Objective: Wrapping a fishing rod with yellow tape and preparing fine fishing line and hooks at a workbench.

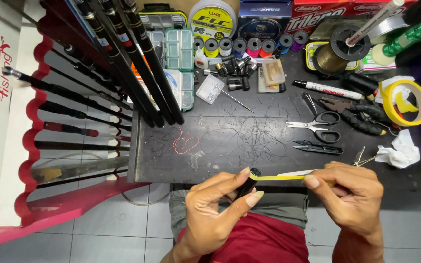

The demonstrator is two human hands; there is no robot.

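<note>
My left hand [218,209] pinches a short black tube [247,185], likely a rod section end, at the near table edge. A strip of yellow tape [281,177] runs from the top of the tube to my right hand [354,197], which grips the other end of the strip along with a thin pale sliver lying along it. Both hands hover over my lap, just below the dark worktable [220,141].
Scissors [317,124], black snips [317,147], pliers [361,117], a marker [327,89] and a yellow tape roll [404,102] lie on the right. Line spools [249,46] and tackle boxes [179,63] stand at the back. Black rods [132,58] lean on a red-and-white rack [30,122] at left.
</note>
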